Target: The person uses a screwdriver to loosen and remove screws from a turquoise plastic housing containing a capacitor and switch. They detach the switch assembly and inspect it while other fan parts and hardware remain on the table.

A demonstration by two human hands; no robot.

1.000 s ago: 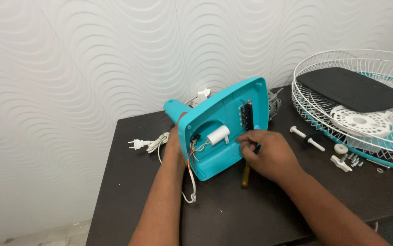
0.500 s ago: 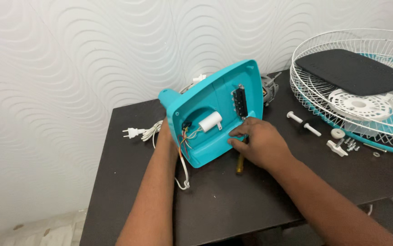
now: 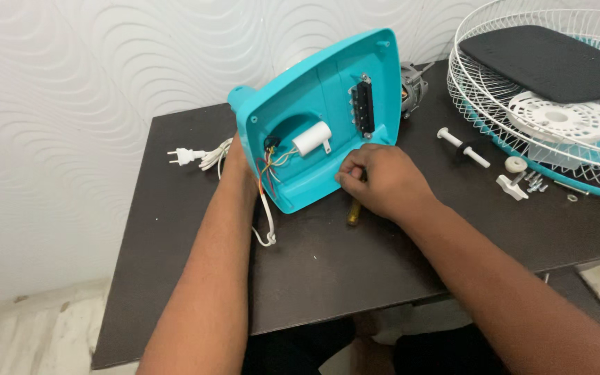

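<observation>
My left hand [image 3: 236, 161] grips the teal fan base [image 3: 321, 111] by its edge; my right hand [image 3: 382, 182] pinches a screwdriver [image 3: 353, 212] at its lower rim, bare bench [image 3: 327, 271] below.

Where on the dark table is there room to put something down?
The table is bare along its near edge, between the two forearms and beside them, and at the left below the white plug. It is crowded at the right, where small white parts and the fan grille lie, and around the teal fan base.

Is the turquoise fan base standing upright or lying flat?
Tipped up on its edge: the fan base shows its open underside, with wires and a white capacitor.
</observation>
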